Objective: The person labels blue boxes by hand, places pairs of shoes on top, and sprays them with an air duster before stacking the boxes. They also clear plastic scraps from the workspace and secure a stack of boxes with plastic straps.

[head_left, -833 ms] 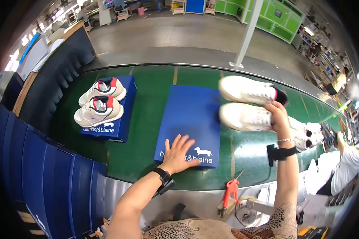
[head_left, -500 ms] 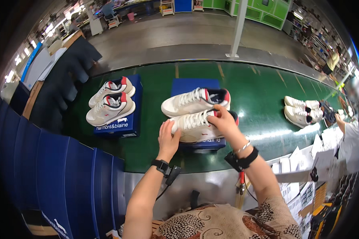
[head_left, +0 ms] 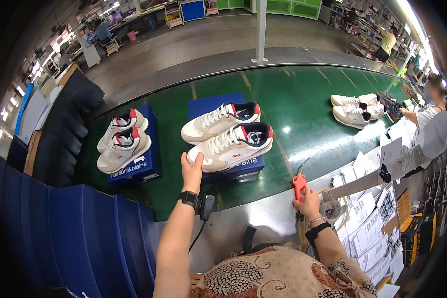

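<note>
My left hand grips the toe of the nearer white sneaker, its thumb on top. That shoe has a red heel patch, white laces and a dark lining, and sits on a blue shoebox. Just behind it, the matching sneaker points its toe the same way, to the left. Over the metal front edge, my right hand is wrapped round a red air blow gun whose thin nozzle points up and away.
At left, another sneaker pair rests on a blue shoebox. Blue boxes stand near left. More sneakers lie right on the green belt, near a co-worker. Paper sheets fill the near right.
My right hand has left the nearer sneaker, moved right and down, and taken hold of the red air blow gun. My left hand stays at the shoe's toe. The view has shifted right.
</note>
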Motion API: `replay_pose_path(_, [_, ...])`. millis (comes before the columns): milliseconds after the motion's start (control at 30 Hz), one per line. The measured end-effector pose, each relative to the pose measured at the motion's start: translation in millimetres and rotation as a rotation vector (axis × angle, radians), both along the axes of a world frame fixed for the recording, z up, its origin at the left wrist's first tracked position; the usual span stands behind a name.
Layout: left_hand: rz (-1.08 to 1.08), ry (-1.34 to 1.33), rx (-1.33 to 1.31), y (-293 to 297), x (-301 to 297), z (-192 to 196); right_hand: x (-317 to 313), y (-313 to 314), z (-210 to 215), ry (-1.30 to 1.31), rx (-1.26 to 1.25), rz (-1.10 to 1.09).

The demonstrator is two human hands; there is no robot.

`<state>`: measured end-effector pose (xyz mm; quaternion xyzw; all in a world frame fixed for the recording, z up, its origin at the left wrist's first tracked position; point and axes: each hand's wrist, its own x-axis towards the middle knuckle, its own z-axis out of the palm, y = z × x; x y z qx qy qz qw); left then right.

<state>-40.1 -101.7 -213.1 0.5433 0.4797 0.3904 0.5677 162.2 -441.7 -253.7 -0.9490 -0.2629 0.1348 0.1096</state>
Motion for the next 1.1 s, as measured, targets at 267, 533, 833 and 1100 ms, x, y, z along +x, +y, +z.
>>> replay_pose_path(267, [-0.050, -0.245, -0.047, -13.2, -3.6, 24.4, -25.4, 21.5, 104.8, 0.068, 0.715, 0.202])
replay_pose_path(533, [-0.088, -0.328, 0.023, -20.3, -6.9, 24.3, -42.1, 20.9, 162.8, 0.714, 0.601, 0.413])
replay_pose_path(833, [-0.019, -0.290, 0.033, -22.8, -8.1, 24.0, -28.0, 48.1, 165.6, 0.837, 0.727, 0.177])
replay_pose_path(1100, [-0.060, -0.318, 0.131, -26.2, -8.3, 13.3, -47.5, 97.7, 185.8, 0.779, 0.432, 0.393])
